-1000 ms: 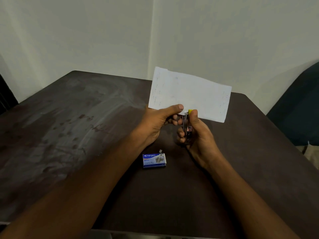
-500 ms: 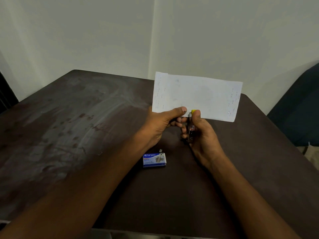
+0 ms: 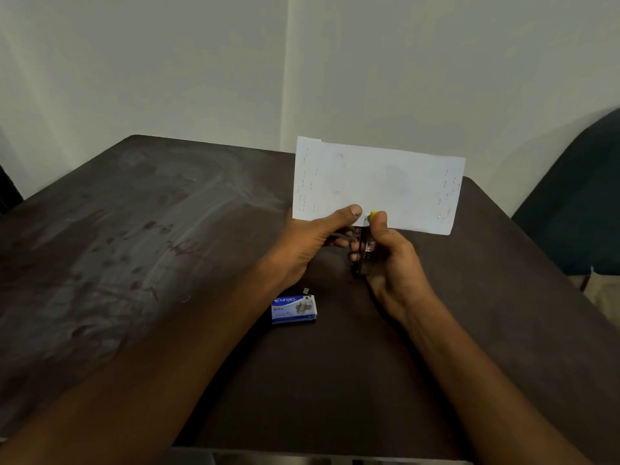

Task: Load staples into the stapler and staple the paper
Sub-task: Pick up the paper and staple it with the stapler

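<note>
Dark counter (image 3: 134, 263) below pale walls: nearest lies a blue staple box (image 3: 294, 309). Beyond it, the right hand (image 3: 389, 263) grips the stapler (image 3: 366, 247) closed on the paper's (image 3: 379, 186) lower edge; left hand (image 3: 312, 243) pinches that edge.

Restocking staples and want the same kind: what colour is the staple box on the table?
Blue and white staple box, seen best in the head view.
</note>
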